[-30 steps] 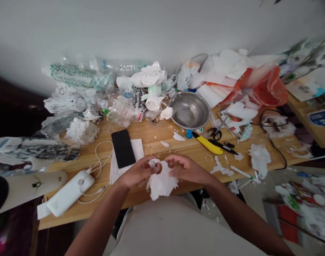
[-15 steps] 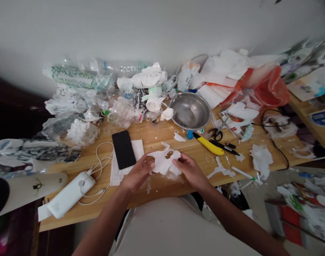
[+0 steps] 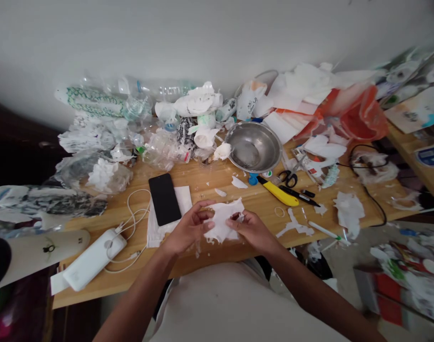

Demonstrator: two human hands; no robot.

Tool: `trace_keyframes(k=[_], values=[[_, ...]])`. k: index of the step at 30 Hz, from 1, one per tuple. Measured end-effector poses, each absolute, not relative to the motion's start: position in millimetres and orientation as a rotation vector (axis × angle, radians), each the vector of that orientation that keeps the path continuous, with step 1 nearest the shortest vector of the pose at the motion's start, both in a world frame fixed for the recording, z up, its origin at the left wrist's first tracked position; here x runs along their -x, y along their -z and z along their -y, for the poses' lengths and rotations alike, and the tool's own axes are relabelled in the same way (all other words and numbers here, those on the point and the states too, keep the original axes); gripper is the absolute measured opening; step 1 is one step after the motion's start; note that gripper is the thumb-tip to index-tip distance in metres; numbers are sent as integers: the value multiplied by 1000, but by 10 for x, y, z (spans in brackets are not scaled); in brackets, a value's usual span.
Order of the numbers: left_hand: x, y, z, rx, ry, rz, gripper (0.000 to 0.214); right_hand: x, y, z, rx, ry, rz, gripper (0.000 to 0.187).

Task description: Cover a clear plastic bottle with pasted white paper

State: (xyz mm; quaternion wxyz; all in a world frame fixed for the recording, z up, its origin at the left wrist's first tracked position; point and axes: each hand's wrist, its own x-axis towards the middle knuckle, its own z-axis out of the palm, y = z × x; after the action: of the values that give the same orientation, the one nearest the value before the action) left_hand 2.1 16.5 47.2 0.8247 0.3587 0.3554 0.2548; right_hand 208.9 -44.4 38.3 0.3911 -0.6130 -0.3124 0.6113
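Note:
A ragged sheet of white tissue paper (image 3: 222,221) is held up in front of me, over the near edge of the table. My left hand (image 3: 190,225) pinches its left side between thumb and fingers. On the opposite side my right hand (image 3: 250,229) grips the paper, thumb on top, near a dark gap at its right edge. A small torn white scrap (image 3: 220,192) lies on the wood just beyond the sheet. Left of my left hand, a black phone (image 3: 164,199) rests on white paper (image 3: 183,198).
A metal bowl (image 3: 254,147) stands farther back. Right of it lie scissors (image 3: 288,178), a yellow utility knife (image 3: 278,191) and a black pen (image 3: 300,195). Crumpled plastic bottles (image 3: 163,149) crowd the back left. A white power bank (image 3: 94,259) with cables sits front left.
The tissue paper has turned in my hands, and its hole near the top is no longer visible there. A small scrap now lies on the table beyond it.

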Motion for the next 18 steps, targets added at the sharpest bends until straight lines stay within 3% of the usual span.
trace_keyframes(k=[5, 18], values=[[42, -441, -66, -695, -557, -762, 79, -2027, -284, 469, 1435, -1610, 694, 42], [63, -337, -104, -705, -664, -911, 65, -2052, -322, 416, 1549, -1452, 727, 43]])
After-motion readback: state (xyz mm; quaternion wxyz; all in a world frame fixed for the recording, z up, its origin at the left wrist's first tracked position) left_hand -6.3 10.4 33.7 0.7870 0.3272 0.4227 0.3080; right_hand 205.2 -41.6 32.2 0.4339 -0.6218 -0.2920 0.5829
